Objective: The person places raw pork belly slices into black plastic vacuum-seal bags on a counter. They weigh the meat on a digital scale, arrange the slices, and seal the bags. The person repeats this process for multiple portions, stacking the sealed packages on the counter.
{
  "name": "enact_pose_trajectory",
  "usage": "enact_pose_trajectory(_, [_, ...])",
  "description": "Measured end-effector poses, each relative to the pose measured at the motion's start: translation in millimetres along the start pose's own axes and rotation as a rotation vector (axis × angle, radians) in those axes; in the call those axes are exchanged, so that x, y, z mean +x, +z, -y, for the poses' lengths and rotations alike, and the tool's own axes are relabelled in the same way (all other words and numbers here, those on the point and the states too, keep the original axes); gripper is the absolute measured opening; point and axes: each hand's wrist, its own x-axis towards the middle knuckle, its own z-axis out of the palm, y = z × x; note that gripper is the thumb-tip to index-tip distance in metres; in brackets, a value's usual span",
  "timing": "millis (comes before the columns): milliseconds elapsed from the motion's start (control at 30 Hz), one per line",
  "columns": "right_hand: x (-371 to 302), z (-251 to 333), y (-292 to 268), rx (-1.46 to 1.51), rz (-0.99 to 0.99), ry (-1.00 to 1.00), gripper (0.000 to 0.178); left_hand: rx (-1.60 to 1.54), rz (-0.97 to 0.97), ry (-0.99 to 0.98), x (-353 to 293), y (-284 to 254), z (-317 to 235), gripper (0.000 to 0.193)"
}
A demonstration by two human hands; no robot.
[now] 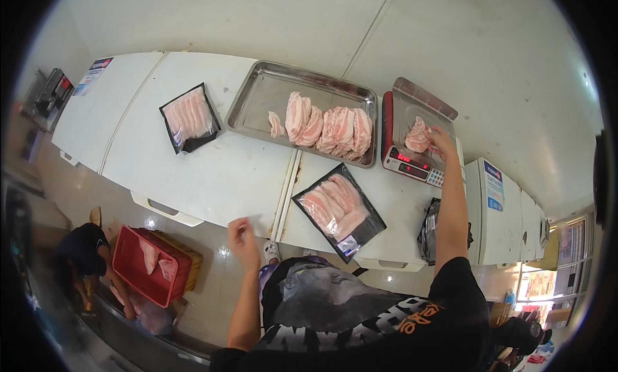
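Observation:
My right hand (443, 144) reaches over the digital scale (412, 167), its fingers closed on the edge of a small bunch of pork belly slices (418, 136) lying on the metal pan. My left hand (241, 239) hangs in the air before the freezer edge, loosely curled, slightly blurred and holding nothing I can see. Left of the scale, a steel tray (257, 108) bears overlapping rows of pork belly slices (338, 129). A film-covered black pack of slices (335, 206) lies nearest me; another pack of slices (189, 118) sits farther left.
White chest freezers (212, 179) form the work surface along the wall. Dark empty-looking packaging (427, 232) lies by my right forearm. On the floor at left stands a red crate (138, 269) with meat, beside a bending person (84, 253). More freezers (479, 211) stand at right.

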Motion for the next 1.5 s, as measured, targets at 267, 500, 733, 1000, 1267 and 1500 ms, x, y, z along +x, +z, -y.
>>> enact_pose_trajectory(267, [6.8, -3.9, -19.0, 0.116, 0.233, 0.066, 0.049, 0.035, -0.193, -0.076, -30.6, -59.0, 18.9, 0.01])
enact_pose_trajectory(500, [-8.7, -2.1, -19.6, 0.172, 0.18, -0.01, 0.039, -0.063, -0.121, -0.03, -38.7, 15.5, -15.9, 0.008])
enact_pose_trajectory(733, [-24.3, -26.5, -34.4, 0.094, 0.146, -0.268, 0.052, -0.074, 0.029, 0.071, -85.7, 70.3, -52.5, 0.011])
enact_pose_trajectory(1000, [-92.3, -8.9, -83.6, 0.128, 0.261, -0.299, 0.058, -0.121, 0.014, 0.032, -120.2, 77.2, -78.4, 0.012])
enact_pose_trajectory(1267, [-226.5, -7.4, -16.0, 0.783, 0.28, -0.597, 0.056, -0.431, 0.463, -0.566, -143.7, 145.5, -132.7, 0.016])
enact_pose_trajectory(1500, [-328.2, -60.4, 87.9, 0.789, 0.536, -0.566, 0.044, -1.031, 0.458, -0.836, -164.2, 221.2, -169.2, 0.039])
